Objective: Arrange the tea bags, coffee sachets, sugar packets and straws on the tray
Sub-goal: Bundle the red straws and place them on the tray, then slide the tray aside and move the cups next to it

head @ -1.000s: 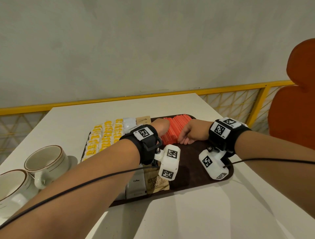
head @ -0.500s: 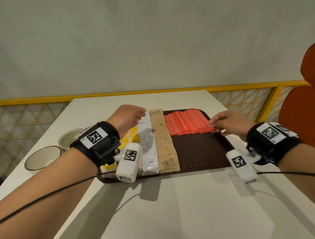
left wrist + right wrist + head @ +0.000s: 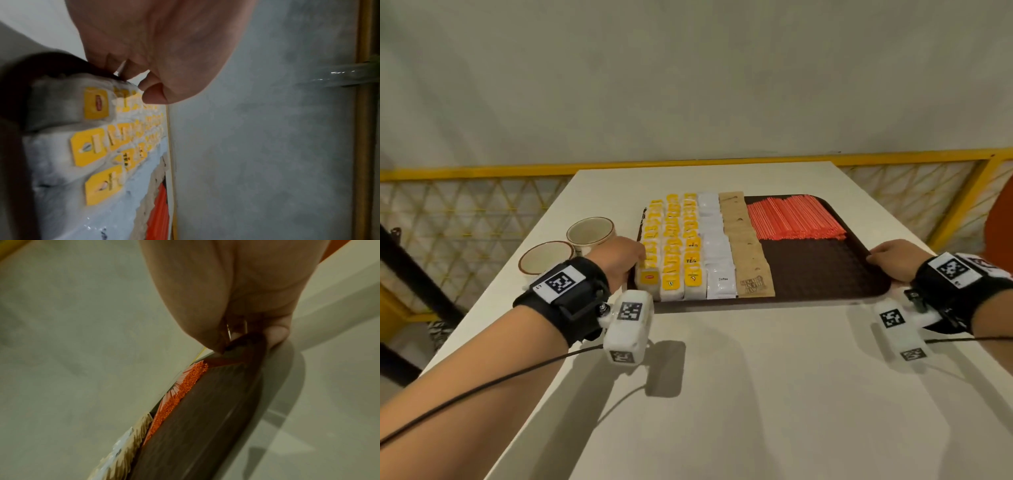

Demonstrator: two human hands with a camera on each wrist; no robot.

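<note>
Both hands grasp the dark brown tray (image 3: 822, 274) by its side edges, thumbs over the rim.

On the tray, from its left edge rightward: three rows of yellow-tagged tea bags (image 3: 671, 246), a row of white coffee sachets (image 3: 717, 257), a row of brown sugar packets (image 3: 746, 253), then red straws (image 3: 794, 217) bundled in the far right corner. The left hand (image 3: 621, 260) grips the left edge beside the tea bags; the right hand (image 3: 893, 257) pinches the right edge. The tray sits toward the far edge of the white table (image 3: 739, 394); two cups (image 3: 568, 246) stand just beside the tray's left edge.
</note>
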